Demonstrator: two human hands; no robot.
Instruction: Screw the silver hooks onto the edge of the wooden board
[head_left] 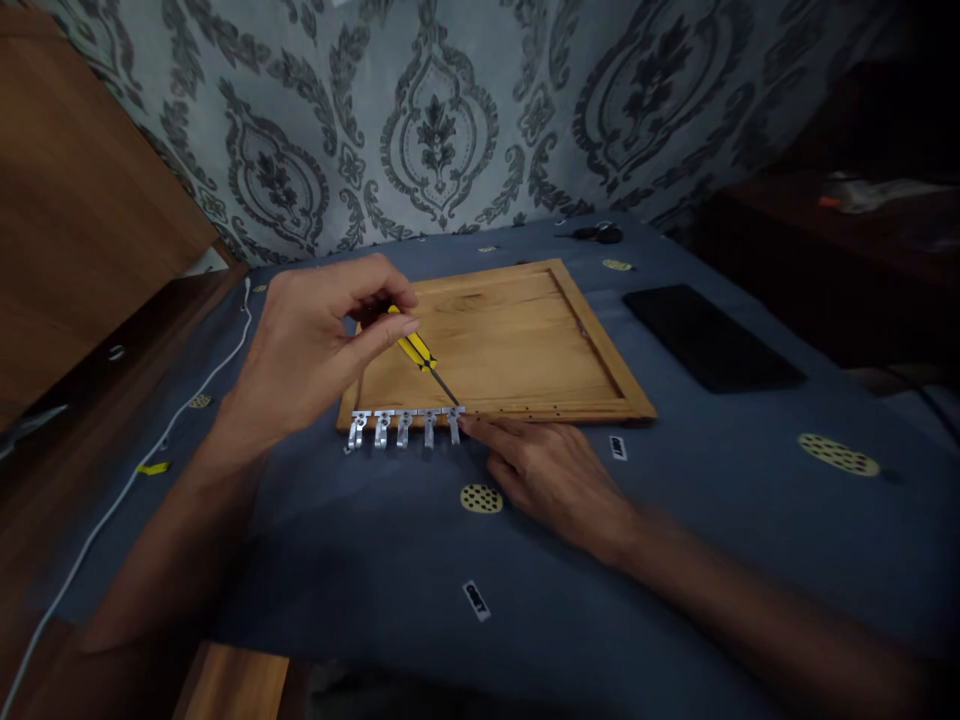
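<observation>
A yellow and black screwdriver is pinched by its handle in my left hand. It slants down to the right, its tip at the rightmost of several silver metal hooks. These hooks sit in a row along the near edge of a framed wooden board, on its left half. Small dark holes dot the edge farther right. My right hand lies low in front of the board, index finger stretched to that same rightmost hook. Whether it touches the hook or the edge beside it, I cannot tell.
A black flat tablet-like object lies right of the board. A dark tool-like object is at the back. A white cable runs along the left side of the blue patterned cloth. Patterned fabric rises behind.
</observation>
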